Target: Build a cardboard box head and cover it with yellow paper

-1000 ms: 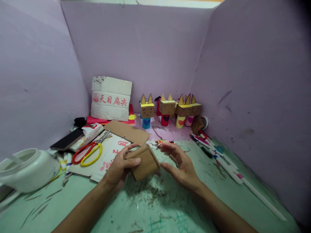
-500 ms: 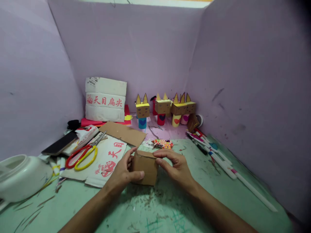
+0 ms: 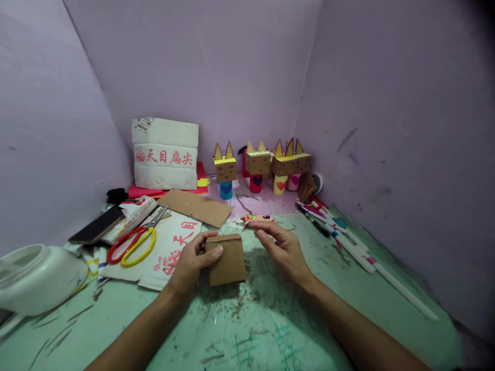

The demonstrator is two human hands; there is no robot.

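A small brown cardboard box point(image 3: 228, 262) is gripped at its left side by my left hand point(image 3: 195, 260), the thumb across its front face near the top. My right hand point(image 3: 280, 250) is off the box, to its right, fingers stretched forward and the thumb apart from them. Those fingertips overlap a colourful patterned packet point(image 3: 260, 218) on the table beyond, partly hiding it; I cannot tell if they touch it. Left of the box, scissors point(image 3: 141, 238) with red and yellow handles lie on a white printed cardboard sheet point(image 3: 181, 242).
Several cardboard-headed figures point(image 3: 225, 172) with pointed ears stand at the back. A white printed carton piece point(image 3: 165, 154) leans on the wall. Markers point(image 3: 353, 252) lie at right. At left are a dark phone point(image 3: 96, 225) and a white pot-like container point(image 3: 36, 278). Scraps litter the green table point(image 3: 325, 330).
My right hand has let go of the box's top right edge and moved off toward the patterned packet. The box, still in my left hand, has turned slightly.
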